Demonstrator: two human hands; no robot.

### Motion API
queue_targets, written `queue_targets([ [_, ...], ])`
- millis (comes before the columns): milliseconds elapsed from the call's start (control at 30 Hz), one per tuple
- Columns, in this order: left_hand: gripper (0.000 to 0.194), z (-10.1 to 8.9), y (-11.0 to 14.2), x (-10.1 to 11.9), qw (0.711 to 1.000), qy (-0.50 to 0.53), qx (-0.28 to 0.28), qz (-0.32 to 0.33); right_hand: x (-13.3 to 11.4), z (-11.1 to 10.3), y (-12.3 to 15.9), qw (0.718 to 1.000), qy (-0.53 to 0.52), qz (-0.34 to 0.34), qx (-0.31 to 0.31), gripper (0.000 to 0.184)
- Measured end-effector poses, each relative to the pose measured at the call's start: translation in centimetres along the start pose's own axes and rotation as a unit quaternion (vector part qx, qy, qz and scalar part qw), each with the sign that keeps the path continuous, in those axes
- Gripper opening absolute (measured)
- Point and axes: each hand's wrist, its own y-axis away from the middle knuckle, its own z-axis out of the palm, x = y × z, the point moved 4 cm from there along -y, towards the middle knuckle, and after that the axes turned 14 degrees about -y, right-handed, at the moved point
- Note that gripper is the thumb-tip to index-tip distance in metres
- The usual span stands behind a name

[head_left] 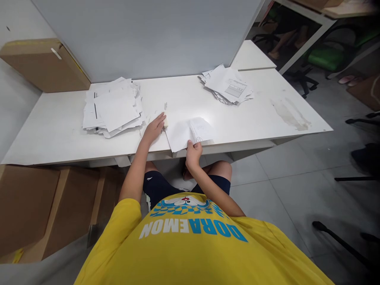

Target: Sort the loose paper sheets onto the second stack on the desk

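My left hand (pixel 154 128) lies palm down on the white table (pixel 175 91), its fingers stretched out. Against its fingertips sits a small cream-coloured block (pixel 166 123), partly covered, its kind unclear. In my right hand (pixel 193 153) a sheet of white paper (pixel 181 136) is pinched at its near edge, thumb on top. The sheet rests at the table's front edge; its right part looks folded over, with faint print on it. Left of my left hand is a thick, uneven stack of papers (pixel 115 109).
A smaller pile of printed papers (pixel 228 85) sits at the back right. A cardboard box (pixel 44 65) leans at the back left, below a grey partition (pixel 148 35). More cardboard boxes (pixel 26 206) stand lower left. Beyond the table are a green chair (pixel 325 57) and another person's legs (pixel 282 43).
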Motion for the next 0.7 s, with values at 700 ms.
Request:
queue_targets([
  [700, 0.054, 0.7, 0.1, 0.5, 0.987, -0.158, -0.006, 0.037, 1.4, 0.2, -0.4, 0.998, -0.057, 0.009, 0.009, 0.045],
])
